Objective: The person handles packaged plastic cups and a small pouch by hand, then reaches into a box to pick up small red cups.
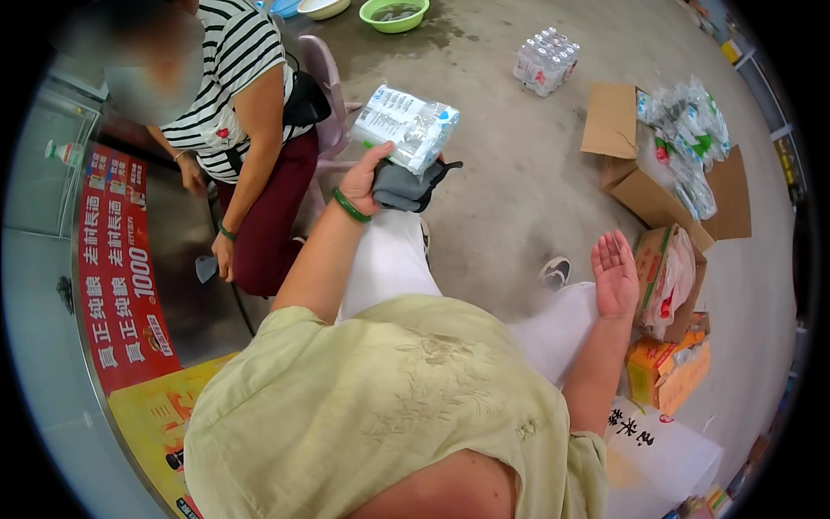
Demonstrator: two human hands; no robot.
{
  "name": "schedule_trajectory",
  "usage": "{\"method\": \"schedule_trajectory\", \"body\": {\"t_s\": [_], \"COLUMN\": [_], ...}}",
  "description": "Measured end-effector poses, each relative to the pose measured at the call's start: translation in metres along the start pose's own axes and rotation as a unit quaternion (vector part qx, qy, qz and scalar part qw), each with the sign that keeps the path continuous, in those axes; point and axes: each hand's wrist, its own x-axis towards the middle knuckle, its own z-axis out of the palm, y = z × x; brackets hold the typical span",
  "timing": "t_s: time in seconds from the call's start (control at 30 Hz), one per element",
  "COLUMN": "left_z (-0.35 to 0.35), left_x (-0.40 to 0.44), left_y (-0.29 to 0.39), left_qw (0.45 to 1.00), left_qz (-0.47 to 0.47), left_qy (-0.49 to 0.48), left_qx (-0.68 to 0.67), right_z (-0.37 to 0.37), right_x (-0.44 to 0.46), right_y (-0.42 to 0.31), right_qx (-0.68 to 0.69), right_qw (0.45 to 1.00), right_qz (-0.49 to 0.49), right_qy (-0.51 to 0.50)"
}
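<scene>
My left hand [361, 180], with a green bangle at its wrist, grips a white and clear plastic-wrapped pack [406, 125] with blue print. Beneath the pack, the same hand also holds a folded grey cloth item [403, 187] with black edging. What exactly the pack contains I cannot make out. My right hand [616, 275] is raised palm up beside my right knee, its fingers stretched out and nothing in it. An open cardboard box [644, 195] of similar plastic packs [687, 143] stands on the floor beyond that hand.
To the left, a seated person in a striped shirt [226, 82] works near a metal surface [203, 294]. Bottled water [546, 62] stands ahead, with a green basin [394, 16] farther back. A carton [654, 259], an orange box [670, 372] and a white sack [661, 450] line my right side.
</scene>
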Motion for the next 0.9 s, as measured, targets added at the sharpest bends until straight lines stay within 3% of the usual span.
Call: {"method": "schedule_trajectory", "body": {"t_s": [0.47, 0.7, 0.77, 0.83, 0.9], "left_z": [-0.021, -0.010, -0.018, -0.026, -0.023], "left_x": [0.004, 0.003, 0.005, 0.007, 0.012], "left_y": [-0.006, -0.002, -0.005, -0.006, -0.010], "left_qw": [0.998, 0.999, 0.998, 0.998, 0.998], "left_qz": [0.020, -0.020, -0.005, -0.009, -0.023], "left_qy": [0.061, 0.008, 0.053, 0.060, 0.065], "left_qx": [-0.002, -0.027, -0.015, -0.003, 0.006], "right_z": [-0.004, -0.006, -0.004, 0.006, 0.022], "right_x": [0.001, 0.001, 0.004, 0.005, -0.003], "right_y": [0.000, -0.002, 0.000, -0.002, 0.001], "right_qx": [0.004, -0.004, -0.012, -0.023, -0.116], "right_qw": [1.000, 1.000, 1.000, 1.000, 0.993], "right_qz": [0.004, -0.004, 0.013, 0.008, 0.030], "right_qy": [-0.008, -0.007, 0.000, 0.002, 0.007]}}
